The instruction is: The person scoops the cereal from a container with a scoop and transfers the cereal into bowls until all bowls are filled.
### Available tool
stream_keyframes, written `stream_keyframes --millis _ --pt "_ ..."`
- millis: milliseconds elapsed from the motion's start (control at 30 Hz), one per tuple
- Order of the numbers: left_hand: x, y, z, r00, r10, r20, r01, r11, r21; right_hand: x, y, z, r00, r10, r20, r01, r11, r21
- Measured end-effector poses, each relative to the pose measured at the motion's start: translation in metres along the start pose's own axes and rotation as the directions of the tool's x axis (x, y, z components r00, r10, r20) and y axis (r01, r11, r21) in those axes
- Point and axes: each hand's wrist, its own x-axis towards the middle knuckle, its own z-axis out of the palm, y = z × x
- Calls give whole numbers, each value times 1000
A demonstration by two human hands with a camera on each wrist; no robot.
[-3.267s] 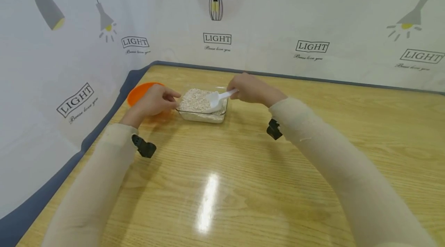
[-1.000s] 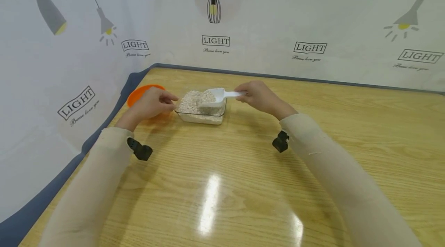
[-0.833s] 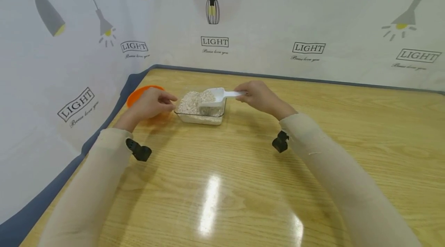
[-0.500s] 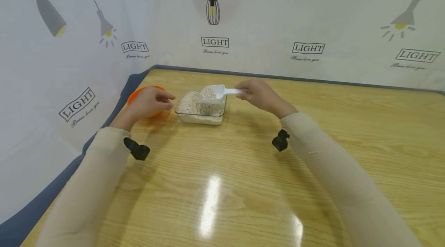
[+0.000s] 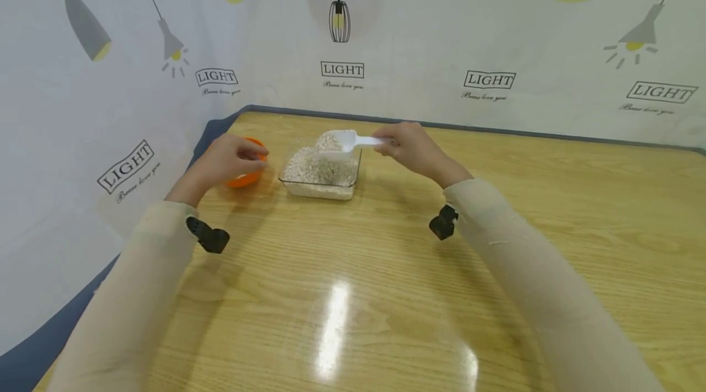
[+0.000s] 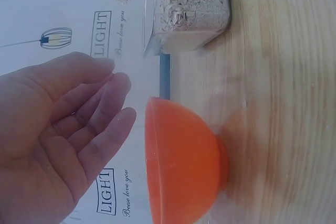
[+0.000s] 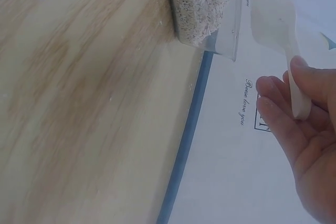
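Observation:
My right hand (image 5: 410, 147) pinches the handle of a white scoop (image 7: 274, 17) between thumb and fingers. The scoop carries a heap of oat flakes (image 5: 329, 142) and hangs above a rectangular glass container (image 5: 317, 190), clear of the oats inside it. Beside the container on the left stands an orange bowl (image 6: 186, 161). My left hand (image 5: 228, 162) hovers over that bowl with relaxed, slightly bent fingers and holds nothing. In the left wrist view a gap shows between the fingertips and the bowl's rim. The bowl's inside is mostly hidden.
The wooden table (image 5: 386, 269) meets a pale curtain (image 5: 408, 30) printed with lamps at its back and left edges. A blue border (image 7: 189, 129) runs along the curtain's foot. Black wrist cameras (image 5: 441, 223) hang under both sleeves.
My right hand has lifted the scoop out of the oats, now loaded and level. My left hand has drawn back left from the container's edge to above the bowl.

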Motion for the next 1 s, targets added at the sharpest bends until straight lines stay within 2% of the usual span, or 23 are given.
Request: stream_keyframes --millis 567,1000 --pt "-5 -12 -13 1000 -24 3 24 1000 -15 9 -9 -2 1000 -22 3 21 998 52" --pt "-9 -18 -24 998 -65 -18 65 998 11 19 -19 3 996 -81 -28 83 993 79"
